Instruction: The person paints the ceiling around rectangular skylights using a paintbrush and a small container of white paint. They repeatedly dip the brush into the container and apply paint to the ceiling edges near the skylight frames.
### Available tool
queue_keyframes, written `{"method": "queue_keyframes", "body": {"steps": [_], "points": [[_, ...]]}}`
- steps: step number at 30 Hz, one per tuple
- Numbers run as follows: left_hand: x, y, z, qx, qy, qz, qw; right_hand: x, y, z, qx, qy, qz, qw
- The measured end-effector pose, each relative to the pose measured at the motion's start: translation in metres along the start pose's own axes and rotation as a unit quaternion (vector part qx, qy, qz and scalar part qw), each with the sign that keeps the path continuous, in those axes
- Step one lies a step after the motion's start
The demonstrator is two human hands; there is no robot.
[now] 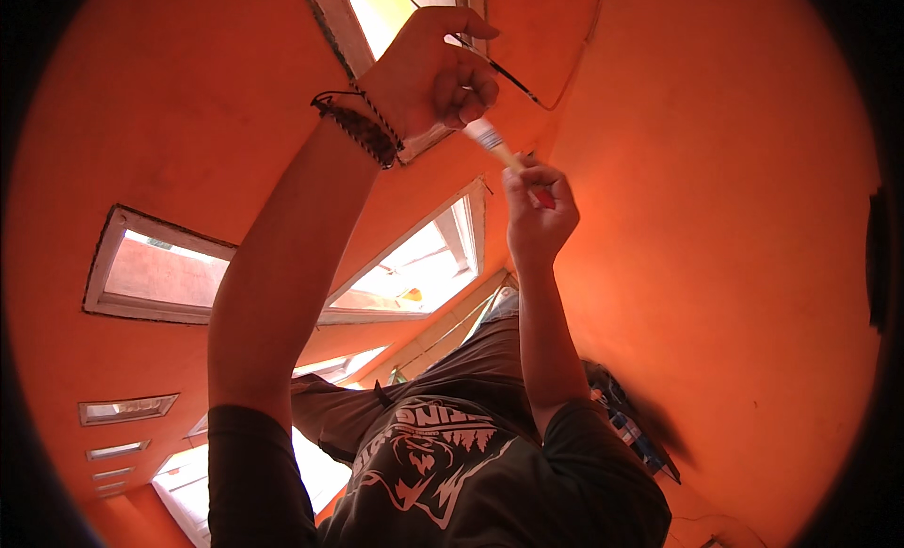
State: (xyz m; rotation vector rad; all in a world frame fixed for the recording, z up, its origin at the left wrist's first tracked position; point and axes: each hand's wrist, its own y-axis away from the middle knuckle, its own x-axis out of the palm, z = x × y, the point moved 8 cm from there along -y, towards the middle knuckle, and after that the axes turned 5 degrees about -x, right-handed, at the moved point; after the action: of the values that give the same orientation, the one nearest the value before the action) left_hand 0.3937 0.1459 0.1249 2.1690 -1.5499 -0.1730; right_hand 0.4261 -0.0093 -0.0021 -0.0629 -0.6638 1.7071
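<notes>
My right hand (pixel 543 207) grips a flat paintbrush (pixel 507 156) by its pale wooden handle, with a bit of red showing by the fingers. The brush tilts up and to the left, its light bristles and ferrule turned toward my left hand (pixel 457 77). Several fingers of that hand curl closed around the bristle tips, which they partly hide. Its uppermost finger stretches out to the right, apart from the others. A dark braided bracelet (pixel 358 129) circles my left wrist. Behind the left hand runs a thin dark cable (pixel 508 77).
Orange walls (pixel 716 218) surround me. White-framed windows (pixel 165 270) line the left side, and another window frame (pixel 334 21) is behind my left hand. A dark, blurred object (pixel 631 416) lies beside my right upper arm. Another dark object (pixel 878 261) shows at the right rim.
</notes>
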Motion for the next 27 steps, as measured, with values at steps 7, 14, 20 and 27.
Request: {"method": "queue_keyframes", "body": {"steps": [7, 14, 20, 27], "points": [[0.001, -0.001, 0.000, -0.008, -0.006, 0.007, 1.000, 0.030, 0.027, -0.003, 0.053, -0.040, 0.151, 0.986], [0.000, -0.004, 0.002, -0.010, -0.008, 0.009, 1.000, 0.005, 0.005, -0.024, 0.058, -0.054, 0.040, 0.996], [0.000, 0.000, -0.001, 0.000, -0.017, 0.002, 1.000, 0.003, 0.007, -0.011, 0.048, -0.070, 0.083, 0.993], [0.000, -0.007, 0.002, -0.007, -0.010, -0.001, 1.000, 0.019, 0.019, -0.024, 0.100, -0.040, 0.163, 0.981]]}}
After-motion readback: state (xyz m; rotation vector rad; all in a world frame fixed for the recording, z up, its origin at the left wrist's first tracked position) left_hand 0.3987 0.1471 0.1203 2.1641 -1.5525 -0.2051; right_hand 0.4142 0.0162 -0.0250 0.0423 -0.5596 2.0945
